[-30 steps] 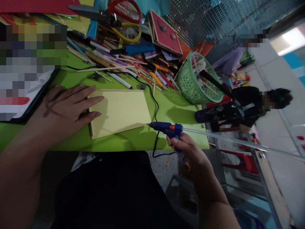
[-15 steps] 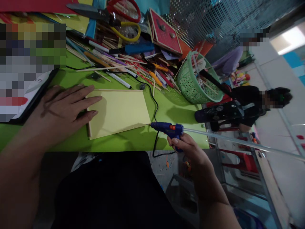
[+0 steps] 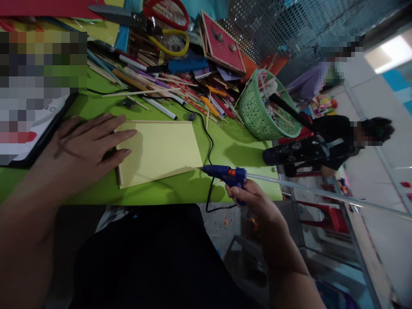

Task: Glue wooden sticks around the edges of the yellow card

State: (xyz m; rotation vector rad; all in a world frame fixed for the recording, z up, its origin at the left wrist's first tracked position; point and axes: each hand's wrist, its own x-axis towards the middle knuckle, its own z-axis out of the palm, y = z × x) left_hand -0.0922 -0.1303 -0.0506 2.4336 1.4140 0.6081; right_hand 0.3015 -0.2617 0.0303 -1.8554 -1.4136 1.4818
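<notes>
My left hand (image 3: 86,143) lies flat with fingers stretched out on the left end of a pale yellow card (image 3: 161,150), which rests on the green table (image 3: 180,193). My right hand (image 3: 254,201) is closed round the handle of a blue glue gun (image 3: 225,174). The gun's nozzle touches the card's near right corner. A long clear glue stick (image 3: 322,194) juts out of the gun's back toward the right. The gun's black cord (image 3: 210,146) runs across the table behind the card.
A heap of sticks, pens and markers (image 3: 167,86) lies behind the card, with large scissors (image 3: 151,21) and a red board (image 3: 223,43). A green basket (image 3: 264,109) stands at the right edge. A phone (image 3: 38,128) lies at left. Another person (image 3: 347,137) sits beyond the table.
The card and my left hand have slid slightly to the left. The glue gun's nozzle stays at the card's near right corner.
</notes>
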